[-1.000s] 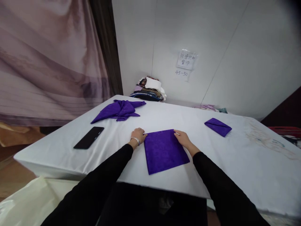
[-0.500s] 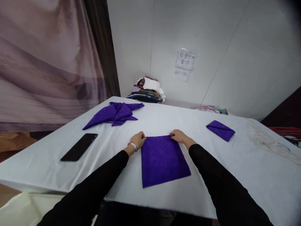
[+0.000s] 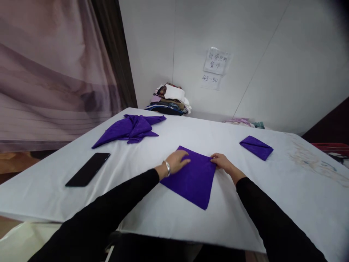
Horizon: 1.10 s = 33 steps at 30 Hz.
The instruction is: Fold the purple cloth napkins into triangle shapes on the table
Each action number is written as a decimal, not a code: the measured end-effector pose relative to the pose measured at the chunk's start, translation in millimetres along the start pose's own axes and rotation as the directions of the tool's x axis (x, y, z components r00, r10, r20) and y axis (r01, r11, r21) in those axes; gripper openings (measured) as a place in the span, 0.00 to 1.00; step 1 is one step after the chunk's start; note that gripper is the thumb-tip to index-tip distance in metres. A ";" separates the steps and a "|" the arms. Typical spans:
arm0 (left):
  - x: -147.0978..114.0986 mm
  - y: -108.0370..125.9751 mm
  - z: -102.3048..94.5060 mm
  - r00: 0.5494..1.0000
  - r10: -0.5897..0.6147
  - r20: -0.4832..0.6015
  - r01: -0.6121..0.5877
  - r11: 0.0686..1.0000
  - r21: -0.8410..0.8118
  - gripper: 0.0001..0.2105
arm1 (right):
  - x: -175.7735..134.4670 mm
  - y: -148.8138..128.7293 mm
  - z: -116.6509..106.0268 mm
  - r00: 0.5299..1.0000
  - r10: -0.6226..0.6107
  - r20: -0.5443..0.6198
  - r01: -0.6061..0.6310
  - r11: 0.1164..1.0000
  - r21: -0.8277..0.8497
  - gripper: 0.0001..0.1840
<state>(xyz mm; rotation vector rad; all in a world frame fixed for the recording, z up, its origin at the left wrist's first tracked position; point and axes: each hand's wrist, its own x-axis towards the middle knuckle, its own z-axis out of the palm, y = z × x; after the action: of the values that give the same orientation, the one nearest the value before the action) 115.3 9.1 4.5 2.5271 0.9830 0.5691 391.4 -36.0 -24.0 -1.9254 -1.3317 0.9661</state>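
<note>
A purple cloth napkin [image 3: 195, 182], folded into a flat square, lies turned at an angle on the white-covered table. My left hand [image 3: 176, 162] rests over its upper left part, fingers apart, hiding some of that edge. At the right corner, my right hand [image 3: 220, 162] pinches the napkin between thumb and fingers. A smaller folded purple napkin [image 3: 256, 147] is farther back on the right. To the far left sits a loose, crumpled heap of purple cloth [image 3: 131, 129].
On the left of the white tablecloth [image 3: 152, 214] lies a black phone [image 3: 88, 169]. Stacked folded fabrics [image 3: 170, 100] stand by the back wall, with more cloth [image 3: 242, 123] at the back right. Handwritten paper signs [image 3: 215, 67] hang on the wall.
The napkin has turned clockwise on the table. My left hand has released its upper left corner and moved right onto its surface. My right hand has shifted right, still pinching a corner.
</note>
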 end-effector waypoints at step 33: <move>-81.4 22.7 35.7 0.907 0.419 0.047 -0.416 0.908 -0.056 0.12 | -159.8 23.8 51.0 0.663 -0.735 0.141 0.718 0.572 -0.398 0.30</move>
<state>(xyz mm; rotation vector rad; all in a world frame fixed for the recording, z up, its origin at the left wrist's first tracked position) 90.4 -70.3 -34.1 2.7081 0.3954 0.6209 324.2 -191.2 -35.1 -1.3725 -2.1956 0.2087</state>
